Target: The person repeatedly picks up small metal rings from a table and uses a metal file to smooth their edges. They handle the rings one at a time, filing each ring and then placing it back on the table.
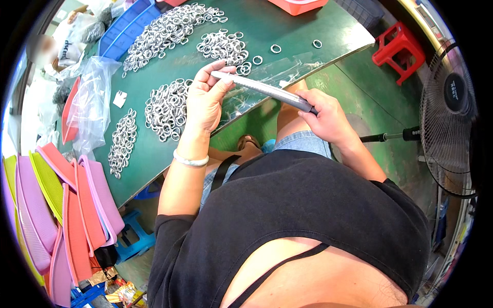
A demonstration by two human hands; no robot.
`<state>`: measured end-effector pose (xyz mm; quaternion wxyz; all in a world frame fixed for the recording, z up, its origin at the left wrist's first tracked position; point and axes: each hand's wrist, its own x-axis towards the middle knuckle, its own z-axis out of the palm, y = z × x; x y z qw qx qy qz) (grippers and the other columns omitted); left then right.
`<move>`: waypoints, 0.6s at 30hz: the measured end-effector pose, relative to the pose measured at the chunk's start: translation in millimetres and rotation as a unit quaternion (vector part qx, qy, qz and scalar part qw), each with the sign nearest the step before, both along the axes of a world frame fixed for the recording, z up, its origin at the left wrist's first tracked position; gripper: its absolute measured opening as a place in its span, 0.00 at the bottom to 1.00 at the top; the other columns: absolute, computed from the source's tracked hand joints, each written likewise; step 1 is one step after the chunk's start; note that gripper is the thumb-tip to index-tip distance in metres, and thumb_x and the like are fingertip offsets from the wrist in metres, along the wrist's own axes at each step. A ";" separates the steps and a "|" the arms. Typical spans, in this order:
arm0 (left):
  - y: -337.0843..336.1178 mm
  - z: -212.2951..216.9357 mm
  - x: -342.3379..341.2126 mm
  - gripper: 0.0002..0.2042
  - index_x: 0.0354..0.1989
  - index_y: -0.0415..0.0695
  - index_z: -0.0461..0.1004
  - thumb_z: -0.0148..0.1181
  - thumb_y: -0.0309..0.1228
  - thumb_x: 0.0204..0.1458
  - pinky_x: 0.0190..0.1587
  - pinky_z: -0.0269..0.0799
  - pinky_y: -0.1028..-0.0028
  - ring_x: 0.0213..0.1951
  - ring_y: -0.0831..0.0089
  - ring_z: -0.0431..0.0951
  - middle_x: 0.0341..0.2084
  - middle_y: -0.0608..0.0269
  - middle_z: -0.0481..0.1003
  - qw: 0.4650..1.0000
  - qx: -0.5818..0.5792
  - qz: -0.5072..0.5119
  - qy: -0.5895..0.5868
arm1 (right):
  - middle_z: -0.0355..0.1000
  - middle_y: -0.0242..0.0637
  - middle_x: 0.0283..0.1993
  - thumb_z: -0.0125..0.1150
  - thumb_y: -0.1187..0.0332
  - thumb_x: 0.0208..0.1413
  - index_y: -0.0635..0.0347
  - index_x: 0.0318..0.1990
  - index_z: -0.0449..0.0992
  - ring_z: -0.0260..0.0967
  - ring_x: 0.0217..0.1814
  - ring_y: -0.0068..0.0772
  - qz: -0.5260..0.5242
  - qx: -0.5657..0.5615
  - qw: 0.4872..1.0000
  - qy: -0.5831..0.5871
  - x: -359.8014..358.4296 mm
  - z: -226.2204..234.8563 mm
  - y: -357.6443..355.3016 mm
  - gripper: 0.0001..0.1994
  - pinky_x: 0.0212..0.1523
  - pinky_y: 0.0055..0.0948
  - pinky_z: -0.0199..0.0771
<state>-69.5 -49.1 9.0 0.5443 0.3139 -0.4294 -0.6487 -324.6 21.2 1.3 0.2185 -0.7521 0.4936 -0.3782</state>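
Note:
A long, tapered grey metal ring mandrel (267, 89) with a dark handle slants across in front of me, above the near edge of the green table (303, 43). At its handle end, my right hand (327, 115) is closed round the grip. The thin, pale tip lies between the thumb and fingers of my left hand (206, 97), which pinch it. Whether a ring sits in those fingers I cannot make out. Just beyond my left hand is a small heap of silver rings (223, 47), and another heap of rings (167, 109) lies to its left.
A large ring pile (169, 33) spreads at the back beside a blue crate (126, 25). Clear plastic bags (92, 97) lie at the left. Coloured plastic baskets (77, 205) are stacked lower left. A black fan (447, 113) and a red stool (399, 50) stand right.

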 end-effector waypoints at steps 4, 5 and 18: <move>5.6 4.1 -1.8 0.16 0.48 0.37 0.67 0.57 0.20 0.50 0.48 0.72 0.74 0.45 0.69 0.74 0.43 0.55 0.72 1.000 0.008 0.004 0.020 | 0.71 0.45 0.36 0.60 0.78 0.42 0.62 0.44 0.72 0.71 0.36 0.45 0.003 -0.016 1.000 0.009 2.5 1.3 1.1 0.18 0.36 0.34 0.71; 6.5 4.5 0.1 0.16 0.48 0.36 0.67 0.57 0.20 0.50 0.49 0.72 0.74 0.44 0.69 0.74 0.42 0.55 0.73 1.000 0.020 0.000 0.022 | 0.71 0.45 0.36 0.60 0.78 0.42 0.62 0.44 0.72 0.71 0.36 0.45 0.006 -0.018 1.000 0.009 3.4 2.0 1.3 0.18 0.36 0.34 0.71; 22.9 -8.7 11.8 0.13 0.43 0.36 0.72 0.59 0.18 0.47 0.43 0.71 0.75 0.37 0.72 0.76 0.35 0.59 0.76 0.998 0.000 -0.057 -0.005 | 0.67 0.41 0.31 0.58 0.81 0.41 0.62 0.46 0.71 0.67 0.30 0.40 0.035 -0.084 0.995 0.042 22.9 11.7 -2.5 0.19 0.31 0.31 0.67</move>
